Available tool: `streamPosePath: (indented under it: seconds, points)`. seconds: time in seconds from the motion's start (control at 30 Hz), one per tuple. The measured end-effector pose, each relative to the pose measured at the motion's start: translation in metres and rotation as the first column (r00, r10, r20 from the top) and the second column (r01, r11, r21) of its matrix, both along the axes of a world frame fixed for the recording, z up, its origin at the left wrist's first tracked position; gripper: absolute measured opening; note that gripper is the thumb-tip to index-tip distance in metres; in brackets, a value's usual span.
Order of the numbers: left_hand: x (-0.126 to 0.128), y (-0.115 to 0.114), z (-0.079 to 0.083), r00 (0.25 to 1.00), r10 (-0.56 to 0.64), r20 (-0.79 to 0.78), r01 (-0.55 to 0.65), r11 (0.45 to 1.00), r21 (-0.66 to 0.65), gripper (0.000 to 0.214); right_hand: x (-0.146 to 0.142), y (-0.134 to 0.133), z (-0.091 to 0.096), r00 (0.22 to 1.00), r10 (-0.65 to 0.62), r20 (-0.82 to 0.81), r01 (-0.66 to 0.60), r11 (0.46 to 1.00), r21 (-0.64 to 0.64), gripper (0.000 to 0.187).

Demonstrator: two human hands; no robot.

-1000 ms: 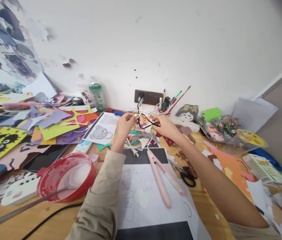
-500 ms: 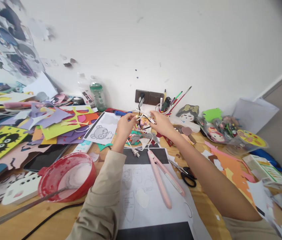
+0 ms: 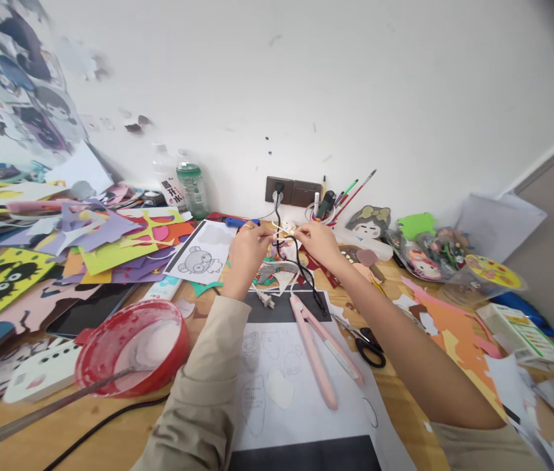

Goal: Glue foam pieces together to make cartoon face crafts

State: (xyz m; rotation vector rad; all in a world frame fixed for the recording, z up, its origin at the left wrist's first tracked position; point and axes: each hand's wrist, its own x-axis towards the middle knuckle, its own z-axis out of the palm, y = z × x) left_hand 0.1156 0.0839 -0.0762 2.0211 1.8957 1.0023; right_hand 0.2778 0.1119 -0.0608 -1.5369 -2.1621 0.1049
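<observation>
My left hand (image 3: 251, 248) is closed, its fingers pinching a white cord (image 3: 282, 230) near the wall socket. Facing it, my right hand (image 3: 320, 242) pinches the same white cord from the other side. A black cable (image 3: 298, 252) runs from the socket, passes between my hands and trails down onto the paper. Below them a pink hair straightener (image 3: 312, 356) lies partly spread on a printed sheet (image 3: 306, 405). Its white cord leads up under my hands, and a two-pin white plug (image 3: 265, 299) rests to its left.
Black-handled scissors (image 3: 369, 345) lie right of the straightener. A red bowl (image 3: 178, 347) with a long-handled utensil stands at left, beside a heap of coloured paper (image 3: 120, 248). The wall socket (image 3: 279, 190), pens and two bottles (image 3: 192, 186) are at the back.
The black cable, looped up by my right hand before, now hangs down and lies across the paper beside the straightener. Both hands have shifted slightly and still pinch the white cord.
</observation>
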Motion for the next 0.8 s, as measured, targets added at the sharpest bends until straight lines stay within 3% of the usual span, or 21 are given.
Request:
streamPosePath:
  seconds: [0.17, 0.33, 0.43, 0.57, 0.67, 0.8]
  points:
    - [-0.003, 0.002, -0.002, 0.999, 0.032, -0.040, -0.034, 0.999, -0.031, 0.022, -0.004, 0.003, -0.002, 0.992, -0.048, -0.118, 0.048, 0.999, 0.002, 0.022]
    - [-0.007, 0.005, -0.004, 0.998, 0.042, -0.054, -0.047, 0.995, -0.089, 0.025, -0.006, 0.006, -0.008, 0.916, -0.106, -0.386, 0.103, 0.994, -0.029, 0.022]
    - [-0.009, 0.005, -0.004, 0.997, 0.051, -0.058, -0.057, 0.992, -0.113, 0.027, -0.006, 0.011, -0.012, 0.797, -0.135, -0.588, 0.096, 0.991, -0.098, 0.026]
    - [-0.010, 0.005, -0.005, 0.995, 0.070, -0.074, -0.080, 0.986, -0.145, 0.026, -0.006, 0.011, -0.007, 0.583, -0.130, -0.802, -0.024, 0.984, -0.176, 0.029]
    - [-0.012, 0.005, -0.007, 0.992, 0.091, -0.090, -0.105, 0.981, -0.163, 0.026, -0.003, 0.004, 0.001, 0.450, -0.123, -0.885, -0.126, 0.972, -0.199, 0.028]
    - [-0.013, 0.004, -0.009, 0.986, 0.128, -0.108, -0.147, 0.971, -0.190, 0.027, 0.003, -0.002, 0.011, 0.346, -0.148, -0.926, -0.203, 0.952, -0.228, 0.025]
